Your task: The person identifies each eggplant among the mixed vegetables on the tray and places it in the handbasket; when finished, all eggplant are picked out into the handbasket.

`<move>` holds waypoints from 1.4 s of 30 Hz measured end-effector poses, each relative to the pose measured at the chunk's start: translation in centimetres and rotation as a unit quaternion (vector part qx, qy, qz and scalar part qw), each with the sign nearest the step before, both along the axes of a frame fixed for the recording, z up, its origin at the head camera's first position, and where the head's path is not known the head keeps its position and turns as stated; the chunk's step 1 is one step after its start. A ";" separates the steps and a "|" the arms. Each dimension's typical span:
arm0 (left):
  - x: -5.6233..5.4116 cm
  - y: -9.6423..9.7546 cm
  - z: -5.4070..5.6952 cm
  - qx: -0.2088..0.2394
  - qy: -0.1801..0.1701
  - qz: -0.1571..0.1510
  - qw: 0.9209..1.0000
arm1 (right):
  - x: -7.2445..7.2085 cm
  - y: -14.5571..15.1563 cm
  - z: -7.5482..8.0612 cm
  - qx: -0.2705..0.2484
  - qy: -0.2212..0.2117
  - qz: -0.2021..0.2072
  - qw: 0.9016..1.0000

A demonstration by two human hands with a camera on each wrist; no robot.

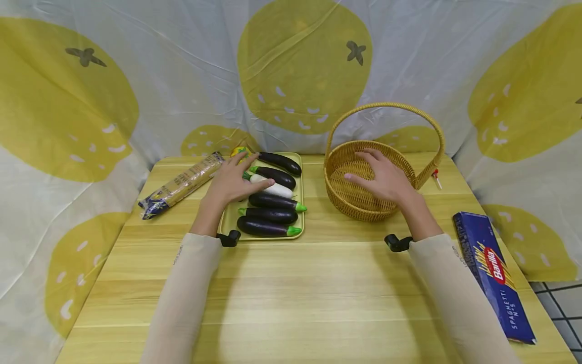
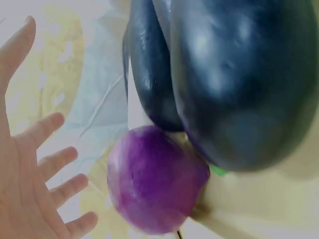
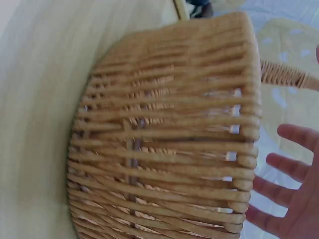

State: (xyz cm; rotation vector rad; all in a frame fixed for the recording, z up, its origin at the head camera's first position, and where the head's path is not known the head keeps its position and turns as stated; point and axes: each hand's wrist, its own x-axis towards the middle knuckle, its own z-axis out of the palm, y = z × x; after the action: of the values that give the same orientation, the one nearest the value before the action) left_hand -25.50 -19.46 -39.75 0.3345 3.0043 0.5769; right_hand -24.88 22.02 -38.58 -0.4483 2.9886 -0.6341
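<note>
Several dark eggplants (image 1: pixel 272 200) and a white radish (image 1: pixel 283 190) lie across a yellow tray (image 1: pixel 302 217). My left hand (image 1: pixel 230 181) hovers over the tray's left side with fingers spread, holding nothing. A round purple vegetable (image 2: pixel 154 181) shows beside the eggplants in the left wrist view, close to that hand's fingers. On the right, an upright wicker basket (image 1: pixel 334 194) with a tall hoop handle (image 1: pixel 386 104) stands with no items showing inside. My right hand (image 1: pixel 385 178) is held above its opening, fingers apart and palm bare.
A clear packet of pasta (image 1: pixel 182 184) lies left of the tray. A blue spaghetti box (image 1: pixel 495 275) rests near the table's right edge. Behind the basket is a small red-and-white item (image 1: pixel 437 178). Fruit-print cloth (image 1: pixel 191 76) hangs around the wooden table (image 1: pixel 291 298).
</note>
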 end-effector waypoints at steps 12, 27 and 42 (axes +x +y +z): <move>3.1 -3.8 -1.5 0.087 0.027 0.010 0.996 | 3.0 -2.5 0.1 -0.118 0.067 0.041 0.990; 5.2 -6.9 -3.2 0.173 -0.073 0.043 0.981 | 3.9 -8.0 -1.7 -0.239 0.030 0.075 0.968; 4.9 -8.3 -6.3 0.164 -0.122 0.055 0.977 | 0.0 -13.8 -4.7 -0.290 -0.048 0.038 0.955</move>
State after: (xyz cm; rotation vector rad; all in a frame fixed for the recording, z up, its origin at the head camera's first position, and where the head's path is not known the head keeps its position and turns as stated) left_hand -20.59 -27.72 -46.02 0.1007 2.6987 1.0466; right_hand -24.86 8.25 -43.32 -0.5317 2.6319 -1.4823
